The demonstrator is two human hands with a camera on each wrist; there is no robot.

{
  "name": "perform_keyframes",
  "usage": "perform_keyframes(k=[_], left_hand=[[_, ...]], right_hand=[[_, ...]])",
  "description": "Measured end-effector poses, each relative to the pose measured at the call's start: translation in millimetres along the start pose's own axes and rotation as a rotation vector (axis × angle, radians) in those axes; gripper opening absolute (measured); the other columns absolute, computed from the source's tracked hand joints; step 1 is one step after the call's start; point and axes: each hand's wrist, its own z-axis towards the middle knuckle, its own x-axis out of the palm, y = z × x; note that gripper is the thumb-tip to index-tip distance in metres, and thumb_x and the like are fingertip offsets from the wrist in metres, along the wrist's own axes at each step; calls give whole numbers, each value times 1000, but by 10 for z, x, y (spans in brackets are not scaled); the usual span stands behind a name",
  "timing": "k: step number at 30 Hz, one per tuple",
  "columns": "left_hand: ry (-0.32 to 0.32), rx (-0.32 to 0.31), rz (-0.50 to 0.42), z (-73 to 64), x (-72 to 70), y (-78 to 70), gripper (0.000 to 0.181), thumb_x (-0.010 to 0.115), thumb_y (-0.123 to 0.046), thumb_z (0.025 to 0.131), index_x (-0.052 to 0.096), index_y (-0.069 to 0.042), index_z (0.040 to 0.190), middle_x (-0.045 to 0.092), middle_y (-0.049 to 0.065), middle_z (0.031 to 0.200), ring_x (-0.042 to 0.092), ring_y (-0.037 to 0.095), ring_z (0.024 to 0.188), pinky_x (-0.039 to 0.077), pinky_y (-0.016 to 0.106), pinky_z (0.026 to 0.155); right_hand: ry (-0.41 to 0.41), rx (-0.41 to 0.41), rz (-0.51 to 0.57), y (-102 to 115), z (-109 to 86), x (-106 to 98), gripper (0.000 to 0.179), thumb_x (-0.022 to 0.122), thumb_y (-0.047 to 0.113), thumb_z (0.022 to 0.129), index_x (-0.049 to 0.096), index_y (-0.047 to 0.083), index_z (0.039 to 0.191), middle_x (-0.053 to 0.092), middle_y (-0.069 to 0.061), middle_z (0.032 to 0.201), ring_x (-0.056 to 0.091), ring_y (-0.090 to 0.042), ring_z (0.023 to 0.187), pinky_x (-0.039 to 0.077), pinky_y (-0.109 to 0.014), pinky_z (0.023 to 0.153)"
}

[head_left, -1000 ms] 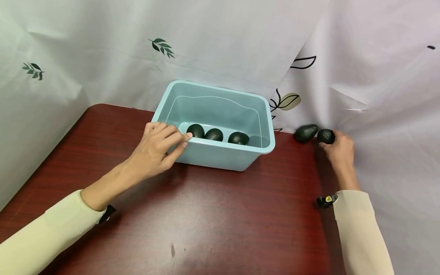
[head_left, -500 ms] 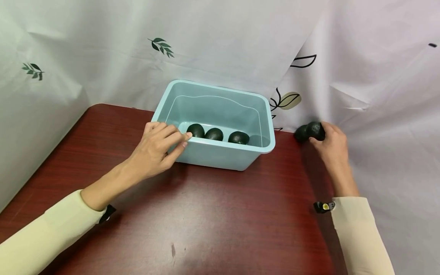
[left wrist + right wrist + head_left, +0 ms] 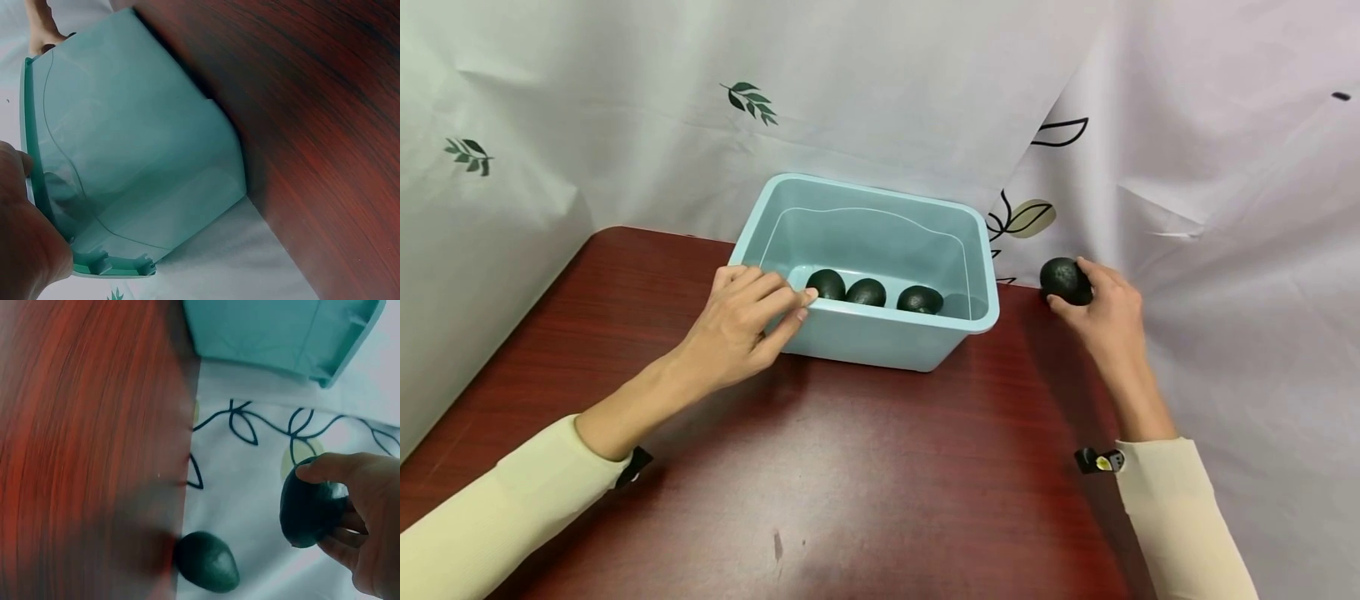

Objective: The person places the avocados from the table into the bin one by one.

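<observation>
My right hand point(image 3: 1105, 312) holds a dark green avocado point(image 3: 1065, 281) between thumb and fingers, raised over the table's far right edge. In the right wrist view that held avocado point(image 3: 309, 503) hangs apart from a second avocado point(image 3: 207, 562), which lies at the table edge by the cloth and is hidden in the head view. Around the near rim of a light blue plastic bin point(image 3: 880, 337), toward its left corner, my left hand point(image 3: 747, 321) grips with thumb and fingers. Inside the bin lie three avocados point(image 3: 867, 292) in a row.
A white cloth point(image 3: 880, 92) with leaf prints hangs behind and to the right of the dark red wooden table point(image 3: 865, 467). The bin stands at the table's back edge, close to the cloth. Its side wall point(image 3: 144, 131) fills much of the left wrist view.
My right hand has lifted the avocado from beside the other one and carried it left, so it now covers that one in the head view. The left hand stays on the rim.
</observation>
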Motion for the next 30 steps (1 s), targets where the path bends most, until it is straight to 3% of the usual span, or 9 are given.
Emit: perform_keyframes(k=[12, 19, 30], left_hand=[[3, 0, -1, -1, 11, 3, 23, 72, -8, 103, 84, -10, 122, 72, 6, 90, 53, 25, 80, 40, 56, 90], [-3, -5, -7, -4, 13, 3, 21, 72, -8, 103, 84, -11, 120, 71, 6, 90, 53, 25, 80, 40, 56, 91], [7, -20, 1, -13, 3, 4, 21, 71, -10, 104, 84, -11, 121, 69, 6, 89, 52, 24, 80, 39, 55, 92]], right_hand=[[-57, -47, 64, 295, -51, 4, 68, 98, 10, 82, 73, -4, 144, 75, -30, 142, 71, -52, 132, 51, -67, 113], [-129, -147, 132, 471, -69, 52, 65, 97, 3, 81, 74, -6, 141, 77, -29, 137, 76, -48, 125, 56, -62, 107], [-141, -206, 193, 722, -78, 92, 64, 97, 4, 85, 73, -4, 144, 77, -27, 139, 73, -45, 131, 56, -62, 114]])
